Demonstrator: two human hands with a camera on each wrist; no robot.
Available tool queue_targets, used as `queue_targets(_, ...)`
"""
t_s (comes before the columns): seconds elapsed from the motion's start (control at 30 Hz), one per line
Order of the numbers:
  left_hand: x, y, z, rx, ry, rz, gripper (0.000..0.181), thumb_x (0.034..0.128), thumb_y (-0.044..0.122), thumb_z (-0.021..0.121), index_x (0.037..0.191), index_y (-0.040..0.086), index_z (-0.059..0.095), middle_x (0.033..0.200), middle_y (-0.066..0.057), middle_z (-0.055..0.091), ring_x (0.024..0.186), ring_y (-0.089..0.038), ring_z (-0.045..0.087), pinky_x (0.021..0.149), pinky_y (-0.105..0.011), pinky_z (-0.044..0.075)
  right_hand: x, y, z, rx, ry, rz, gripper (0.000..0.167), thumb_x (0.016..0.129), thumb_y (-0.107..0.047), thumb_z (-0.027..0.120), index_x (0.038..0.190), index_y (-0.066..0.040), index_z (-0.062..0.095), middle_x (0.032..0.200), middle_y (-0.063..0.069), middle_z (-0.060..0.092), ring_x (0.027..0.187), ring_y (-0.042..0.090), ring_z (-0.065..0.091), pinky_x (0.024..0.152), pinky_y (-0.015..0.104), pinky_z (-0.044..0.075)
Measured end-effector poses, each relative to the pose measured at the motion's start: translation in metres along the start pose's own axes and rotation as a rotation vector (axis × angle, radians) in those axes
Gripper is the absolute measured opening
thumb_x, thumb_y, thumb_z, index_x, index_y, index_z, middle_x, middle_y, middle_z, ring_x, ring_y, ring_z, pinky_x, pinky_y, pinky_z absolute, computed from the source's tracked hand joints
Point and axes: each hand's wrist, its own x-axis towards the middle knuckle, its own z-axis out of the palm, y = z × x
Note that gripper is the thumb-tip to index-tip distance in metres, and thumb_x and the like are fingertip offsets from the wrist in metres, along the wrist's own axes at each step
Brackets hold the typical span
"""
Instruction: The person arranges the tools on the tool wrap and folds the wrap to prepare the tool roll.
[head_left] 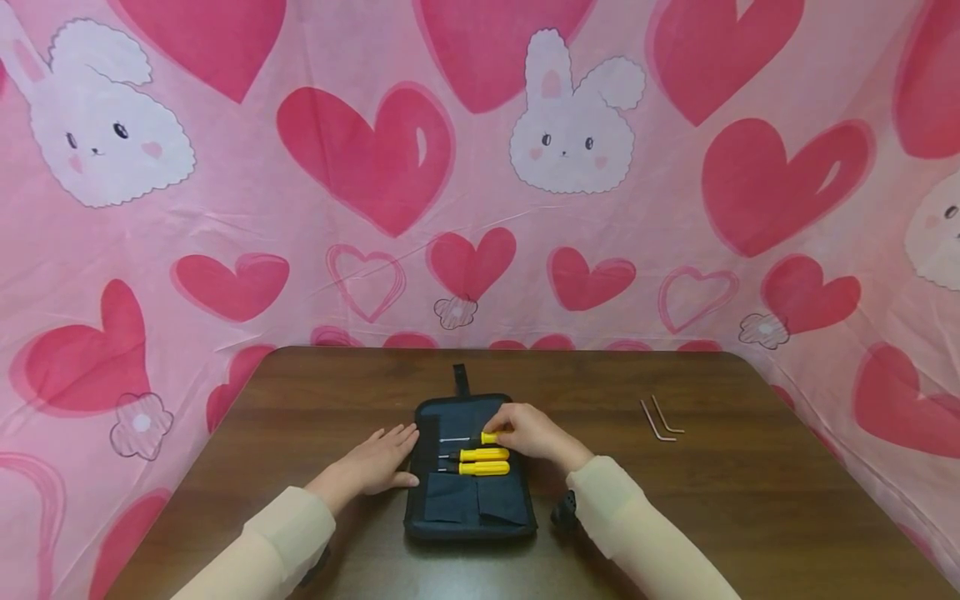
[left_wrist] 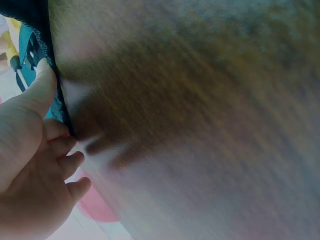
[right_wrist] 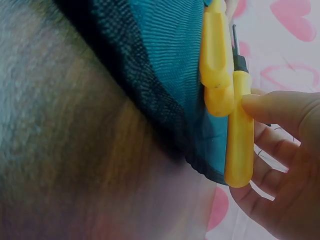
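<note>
A black tool case (head_left: 453,500) lies unfolded on the table. Two yellow-handled screwdrivers (head_left: 486,462) lie side by side in it, their tips toward the left. Above them, my right hand (head_left: 536,432) pinches a third screwdriver (right_wrist: 240,130) by its yellow handle between thumb and fingers; its thin shaft points left over the case. My left hand (head_left: 378,461) rests at the case's left edge with fingers extended. In the left wrist view, the left thumb (left_wrist: 45,82) touches the dark stitched border of the case.
Two L-shaped hex keys (head_left: 660,421) lie on the wooden table (head_left: 337,375) to the right. A strap (head_left: 461,380) sticks out from the case's far edge. A pink cloth with hearts and rabbits (head_left: 480,208) hangs behind the table.
</note>
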Motion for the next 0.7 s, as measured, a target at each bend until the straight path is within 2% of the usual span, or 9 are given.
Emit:
queue_targets(0.3,-0.0022,0.0016,-0.0012,0.033,0.012,0.033,0.073,0.0856,0.040,0.061,0.136,-0.007,0.037,0.144,-0.019,0.031,0.133,-0.033,0.025,0.105,-0.050,0.019,0.0003,0.0001,0.0033,-0.041,0.000,-0.054,0.017,0.083,-0.003,0.066,0.097,-0.009,0.073,0.089,-0.004,0.062,0.080,0.013,0.054,0.073,0.027,0.048)
queue_targets(0.7,-0.0010,-0.0011,0.0000,0.020,0.009,0.021,0.074,0.0841,0.043,0.062,0.137,-0.003,0.038,0.144,-0.016,0.032,0.133,-0.031,0.025,0.106,-0.049,0.019,-0.0007,-0.0019,0.0037,-0.059,-0.027,-0.021,0.016,0.084,-0.006,0.067,0.098,-0.009,0.073,0.089,-0.004,0.062,0.079,0.013,0.053,0.074,0.028,0.048)
